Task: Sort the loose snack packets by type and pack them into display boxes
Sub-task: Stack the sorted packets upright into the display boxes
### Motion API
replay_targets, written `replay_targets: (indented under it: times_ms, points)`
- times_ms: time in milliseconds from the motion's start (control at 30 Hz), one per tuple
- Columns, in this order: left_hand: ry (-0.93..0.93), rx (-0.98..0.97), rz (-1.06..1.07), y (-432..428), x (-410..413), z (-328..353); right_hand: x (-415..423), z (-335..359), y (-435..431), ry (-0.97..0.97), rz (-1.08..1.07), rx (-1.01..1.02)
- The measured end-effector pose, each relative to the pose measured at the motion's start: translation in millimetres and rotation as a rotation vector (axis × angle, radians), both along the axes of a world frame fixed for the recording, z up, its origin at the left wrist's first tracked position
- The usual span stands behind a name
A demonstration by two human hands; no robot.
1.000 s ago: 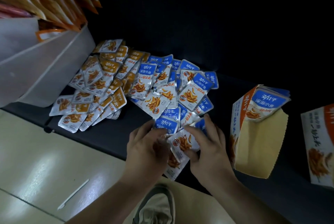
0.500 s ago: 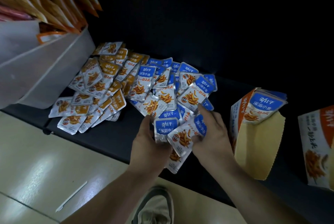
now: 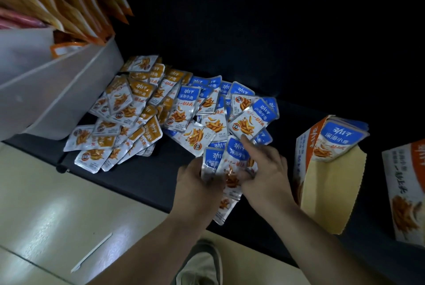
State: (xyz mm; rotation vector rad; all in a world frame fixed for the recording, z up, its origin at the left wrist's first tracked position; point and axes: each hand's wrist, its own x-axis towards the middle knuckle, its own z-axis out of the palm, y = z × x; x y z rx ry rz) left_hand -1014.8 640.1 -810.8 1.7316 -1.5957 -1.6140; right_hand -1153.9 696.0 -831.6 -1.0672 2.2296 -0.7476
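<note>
Both hands are close together at the front edge of the dark shelf (image 3: 138,176). On my feed the left hand (image 3: 197,183) grips a small stack of blue packets (image 3: 230,160) from its left side, and the right hand (image 3: 264,176) looks like it pinches the same stack from the right (blurry there), index finger stretched toward the loose blue pile (image 3: 207,109) just behind. Orange packets (image 3: 128,109) lie further left, and the display box (image 3: 305,162), already holding blue ones, stands just right of the right hand.
</note>
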Motion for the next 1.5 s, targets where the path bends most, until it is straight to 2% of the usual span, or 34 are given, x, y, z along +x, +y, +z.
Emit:
replay_targets:
  times_ms: [67,167,300,400,467,633,833,933,1067,1167,1233,1333,1500]
  points:
    - [0.061,0.040,0.056,0.4,-2.8,-1.3,-1.2,0.7,-3.2,-0.020,-0.088,-0.038]
    - [0.122,0.125,0.143,2.7,-11.7,1.8,1.8,2.6,-8.0,-0.218,-0.251,-0.084]
    - [0.169,0.207,0.241,1.6,-24.0,6.9,9.0,11.2,-1.9,-0.286,-0.249,-0.042]
    - [0.131,0.238,0.201,4.0,-25.1,9.2,6.4,22.5,5.1,-0.392,-0.294,-0.039]
    - [0.205,0.245,0.165,11.4,-23.9,9.8,4.6,32.2,9.3,-0.382,-0.285,-0.015]
    - [0.407,0.082,-0.048,31.2,-22.8,35.9,10.0,66.9,25.8,-0.397,-0.254,-0.058]
    - [0.516,-0.215,-0.321,34.4,-38.4,76.6,-1.5,111.3,42.7,-0.460,-0.319,-0.272]
    - [0.516,-0.289,-0.422,33.2,-69.2,90.0,-30.0,128.4,50.1,-0.494,-0.371,-0.390]
    - [0.479,-0.295,-0.508,28.5,-112.1,99.6,-79.4,138.3,66.5,-0.503,-0.419,-0.529]
    - [0.369,-0.348,-0.591,27.5,-129.6,93.3,-107.1,131.0,81.3,-0.389,-0.403,-0.489]
    - [0.262,-0.462,-0.639,27.8,-135.5,83.2,-113.4,122.2,89.1,-0.303,-0.396,-0.426]
    - [0.143,-0.633,-0.654,30.3,-143.0,74.5,-114.9,110.2,97.5,-0.221,-0.396,-0.439]
    - [0.237,-0.496,-0.618,33.6,-151.7,74.1,-121.9,112.7,98.7,-0.164,-0.382,-0.465]
